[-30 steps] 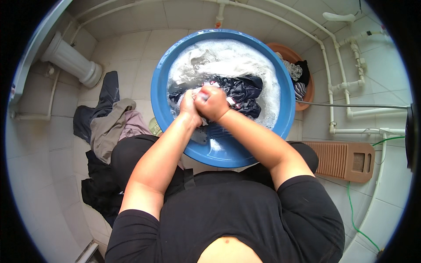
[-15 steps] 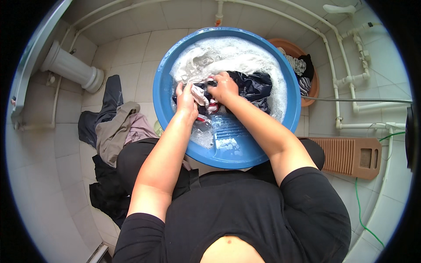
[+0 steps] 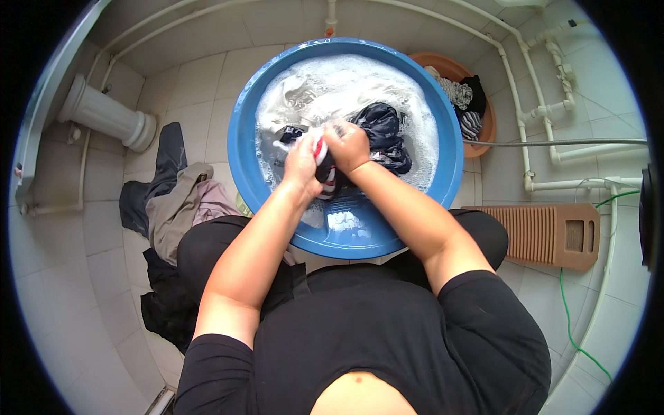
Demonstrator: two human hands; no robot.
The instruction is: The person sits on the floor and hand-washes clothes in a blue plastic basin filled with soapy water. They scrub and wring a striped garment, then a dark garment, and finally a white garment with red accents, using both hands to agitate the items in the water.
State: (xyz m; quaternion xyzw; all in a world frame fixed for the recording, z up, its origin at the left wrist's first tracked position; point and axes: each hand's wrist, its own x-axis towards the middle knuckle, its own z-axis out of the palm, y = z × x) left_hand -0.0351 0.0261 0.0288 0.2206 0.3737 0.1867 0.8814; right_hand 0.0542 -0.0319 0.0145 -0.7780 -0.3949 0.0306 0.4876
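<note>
A big round blue basin full of foamy water stands before me. My left hand and my right hand are close together over it, both closed on a wet dark garment with red and white trim. Part of the garment is bunched between my fingers; the rest spreads into the suds to the right of my right hand. Pale cloth floats in the foam beyond my hands. A ridged slope forms the near side of the basin.
An orange-brown basin with striped and dark clothes stands behind on the right. A brown washboard lies at my right by a green cord. Piled clothes lie on the left floor, near a white pedestal. Pipes line the right wall.
My hands have drawn closer together and tightened on the garment, gathering its red and white trim between them. The whole view has shifted slightly.
</note>
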